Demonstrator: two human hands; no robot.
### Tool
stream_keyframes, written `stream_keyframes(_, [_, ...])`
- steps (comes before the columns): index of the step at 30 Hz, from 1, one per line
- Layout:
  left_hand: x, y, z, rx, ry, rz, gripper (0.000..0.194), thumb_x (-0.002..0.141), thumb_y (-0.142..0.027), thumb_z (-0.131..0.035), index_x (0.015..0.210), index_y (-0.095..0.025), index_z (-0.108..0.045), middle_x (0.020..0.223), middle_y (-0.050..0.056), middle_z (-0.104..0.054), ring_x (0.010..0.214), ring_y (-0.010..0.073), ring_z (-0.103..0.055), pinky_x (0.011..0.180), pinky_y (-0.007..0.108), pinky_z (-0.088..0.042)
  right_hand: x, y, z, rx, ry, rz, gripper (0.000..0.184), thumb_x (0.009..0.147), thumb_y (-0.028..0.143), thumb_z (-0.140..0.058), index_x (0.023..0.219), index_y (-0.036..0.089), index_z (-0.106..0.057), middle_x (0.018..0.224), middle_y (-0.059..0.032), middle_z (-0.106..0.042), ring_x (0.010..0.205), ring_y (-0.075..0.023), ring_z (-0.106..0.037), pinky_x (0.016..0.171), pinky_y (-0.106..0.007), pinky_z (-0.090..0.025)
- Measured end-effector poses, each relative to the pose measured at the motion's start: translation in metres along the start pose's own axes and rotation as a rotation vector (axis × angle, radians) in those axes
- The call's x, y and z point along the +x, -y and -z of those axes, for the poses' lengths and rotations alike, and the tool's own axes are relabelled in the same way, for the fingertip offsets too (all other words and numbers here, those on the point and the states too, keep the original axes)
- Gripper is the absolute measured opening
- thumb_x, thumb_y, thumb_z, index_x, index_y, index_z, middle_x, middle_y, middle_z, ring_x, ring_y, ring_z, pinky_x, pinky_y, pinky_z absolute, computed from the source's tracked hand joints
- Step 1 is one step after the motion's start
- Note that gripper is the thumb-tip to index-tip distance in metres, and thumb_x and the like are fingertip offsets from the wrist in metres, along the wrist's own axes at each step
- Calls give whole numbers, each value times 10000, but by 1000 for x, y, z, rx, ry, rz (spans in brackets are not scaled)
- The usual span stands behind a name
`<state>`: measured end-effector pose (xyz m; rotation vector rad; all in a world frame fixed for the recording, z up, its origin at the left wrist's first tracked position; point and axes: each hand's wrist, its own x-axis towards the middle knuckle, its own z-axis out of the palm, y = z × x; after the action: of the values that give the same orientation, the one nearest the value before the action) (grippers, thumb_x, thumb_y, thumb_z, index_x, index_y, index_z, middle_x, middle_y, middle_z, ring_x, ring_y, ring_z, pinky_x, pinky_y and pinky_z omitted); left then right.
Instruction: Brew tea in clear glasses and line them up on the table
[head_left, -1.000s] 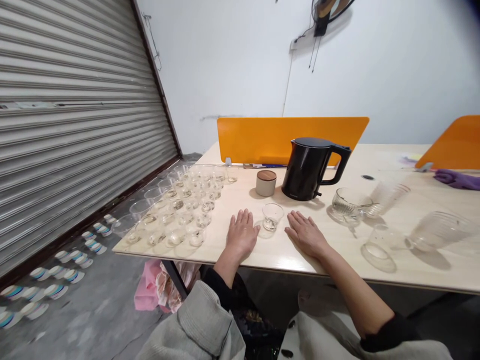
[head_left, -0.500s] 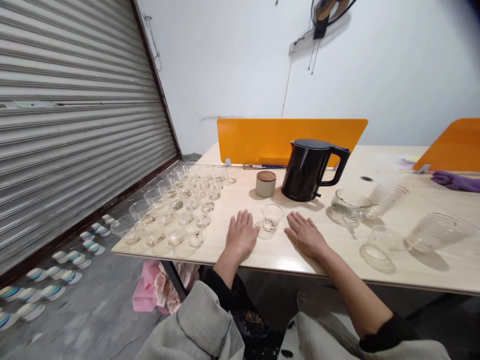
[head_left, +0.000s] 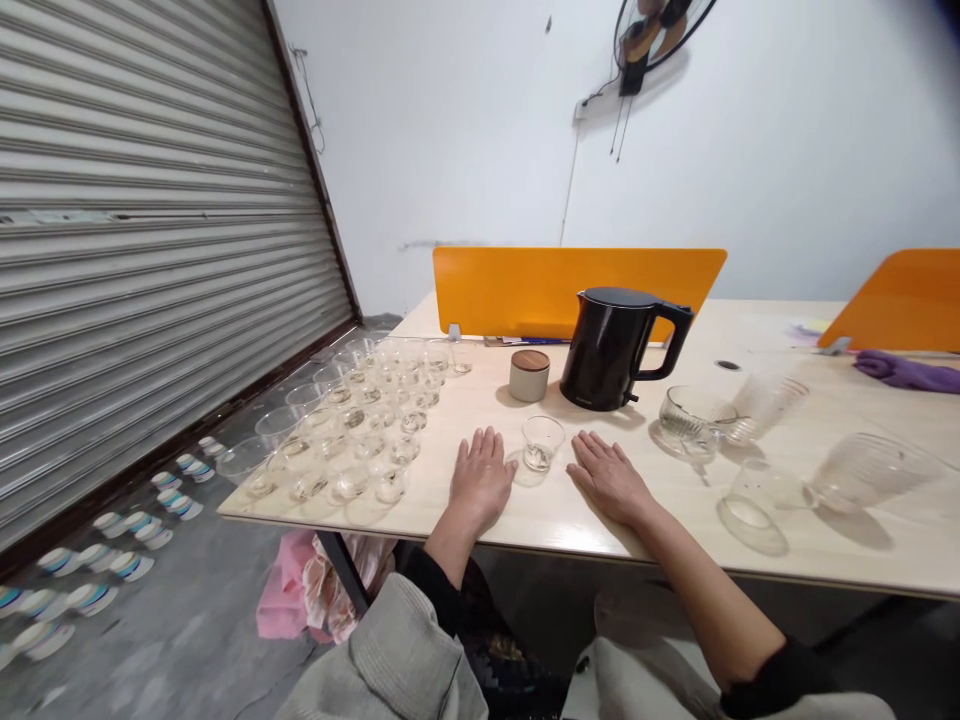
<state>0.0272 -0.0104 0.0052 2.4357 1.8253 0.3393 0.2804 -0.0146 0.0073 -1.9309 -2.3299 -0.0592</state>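
My left hand point(head_left: 481, 478) lies flat and palm down on the pale wooden tabletop point(head_left: 540, 520), holding nothing. My right hand point(head_left: 609, 478) rests the same way, also holding nothing. Between them, touching neither, stands a small clear glass cup point(head_left: 542, 443) with something pale at its bottom. Behind it are a black electric kettle point(head_left: 607, 350) and a beige jar with a wooden lid point(head_left: 529, 375). Several rows of clear glass cups point(head_left: 360, 430) fill the table's left end, just left of my left hand. Several larger glass vessels point(head_left: 757, 500) stand or lie to the right of my right hand.
An orange divider panel point(head_left: 570, 290) stands along the table's far side, and a purple cloth point(head_left: 907, 373) lies at the right. Striped bowls point(head_left: 112, 560) sit on the concrete floor beside a metal roller shutter point(head_left: 150, 250). A pink bag point(head_left: 289, 590) is under the table.
The whole scene sits slightly lower in the picture, as my head has tilted up a little. My hands and the objects on the table have not moved.
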Motion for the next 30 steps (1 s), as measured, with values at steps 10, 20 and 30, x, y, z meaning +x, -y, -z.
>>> stream_keyframes(10, [0, 0, -1, -16, 8, 7, 661, 1068, -469, -202, 1622, -124, -303, 1724, 105, -202, 1610, 281, -132, 1309, 520, -120, -1, 2, 3, 4, 17, -7, 642, 1040, 464, -307, 1584, 141, -411, 1687, -144, -315, 1580, -291, -227, 1261, -551, -205])
stream_keyframes(20, [1, 0, -1, -9, 9, 9, 663, 1067, -463, -209, 1622, -113, -301, 1721, 111, -209, 1608, 286, -137, 1308, 520, -124, 0, 2, 3, -4, 1, -4, 627, 1035, 455, -315, 1573, 153, -427, 1678, -145, -336, 1573, -294, -251, 1253, -561, -220])
stream_keyframes(30, [-1, -1, 2, -11, -15, 3, 651, 1067, -454, -222, 1610, -111, -328, 1715, 118, -240, 1604, 291, -160, 1305, 521, -138, -1, -3, 0, 137, -50, 16, 693, 1008, 533, -396, 1587, 153, -407, 1668, -168, -355, 1570, -331, -249, 1257, -570, -210])
